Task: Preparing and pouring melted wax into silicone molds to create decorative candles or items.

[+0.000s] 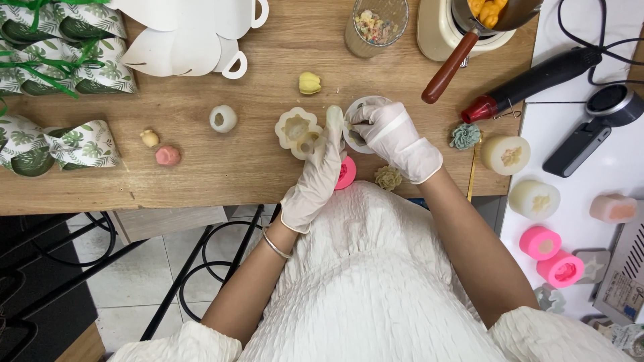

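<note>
A light brown wooden table [221, 167] with visible grain fills the upper part of the view, its front edge running straight across. Just to its right stands a white smooth-topped table [590, 181], touching or nearly touching the wooden one. Below the front edge, pale grey floor tiles [127, 295] with thin dark joints show. Black curved metal table legs [201, 268] cross over the tiles. A dark mat [40, 302] covers the lower left corner. The light is even and soft, with faint shadows.

Bare wood between the small round mould [223, 118] and leaf-print boxes [64, 144] (two tiny wax pieces [159, 149] there).
</note>
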